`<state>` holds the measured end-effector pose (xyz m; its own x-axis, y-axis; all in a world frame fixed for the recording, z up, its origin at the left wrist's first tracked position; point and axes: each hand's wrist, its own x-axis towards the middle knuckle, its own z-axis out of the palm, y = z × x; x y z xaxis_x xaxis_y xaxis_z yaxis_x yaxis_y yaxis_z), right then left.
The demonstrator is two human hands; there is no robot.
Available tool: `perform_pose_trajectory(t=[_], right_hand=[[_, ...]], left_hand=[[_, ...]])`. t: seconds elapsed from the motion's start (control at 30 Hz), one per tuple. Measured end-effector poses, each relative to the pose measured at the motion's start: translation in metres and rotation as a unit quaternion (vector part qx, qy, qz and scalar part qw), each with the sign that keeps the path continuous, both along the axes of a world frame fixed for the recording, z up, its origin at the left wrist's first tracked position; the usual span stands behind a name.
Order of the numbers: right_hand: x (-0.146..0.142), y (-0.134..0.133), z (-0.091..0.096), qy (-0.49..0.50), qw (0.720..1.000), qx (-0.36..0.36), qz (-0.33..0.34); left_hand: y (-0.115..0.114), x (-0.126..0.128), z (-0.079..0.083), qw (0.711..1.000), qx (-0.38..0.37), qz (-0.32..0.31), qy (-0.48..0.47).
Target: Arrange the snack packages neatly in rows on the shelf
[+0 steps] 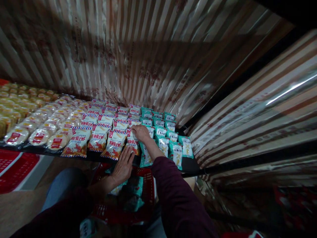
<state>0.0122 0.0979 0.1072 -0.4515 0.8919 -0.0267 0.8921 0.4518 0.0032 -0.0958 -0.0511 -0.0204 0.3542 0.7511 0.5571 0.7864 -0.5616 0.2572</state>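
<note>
A red, white and blue snack packet (132, 140) leans at the right end of the front row of like packets on the shelf. My left hand (123, 167) rests against its lower left side, fingers stretched out and nearly flat. At the packet's upper edge, my right hand (141, 133) has its fingers bent and closed on the top; the fingertips are partly hidden. Just right of it stand several teal snack packets (163, 145) in rows. To the left is another red-and-white packet (114, 144).
Clear-wrapped round crackers (58, 140) fill the shelf's left part. Below the shelf, a red plastic basket (99, 213) holds more teal packets. Another red basket (18, 170) sits at left. Striped plastic sheeting (138, 49) hangs behind, and a dark shelf bar (237, 165) runs right.
</note>
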Motion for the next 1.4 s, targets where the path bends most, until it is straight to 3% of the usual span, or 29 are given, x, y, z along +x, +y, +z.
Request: perform_pose_trajectory(t=[0.43, 0.67, 0.93, 1.4], right_hand=[[0.01, 0.005, -0.007, 0.018, 0.998, -0.051, 0.037], [0.014, 0.005, -0.012, 0.031, 0.998, -0.042, 0.043], [0.02, 0.011, -0.005, 0.003, 0.997, -0.067, 0.027], [0.017, 0.004, -0.013, -0.039, 0.999, -0.027, 0.012]], left_hand=[[0.012, 0.006, 0.016, 1.0, 0.011, 0.002, -0.005], [0.019, 0.005, 0.009, 1.0, 0.009, 0.002, -0.009], [0.019, 0.005, 0.0, 1.0, 0.009, -0.003, -0.008], [0.017, 0.001, -0.005, 0.999, 0.035, -0.03, 0.014]])
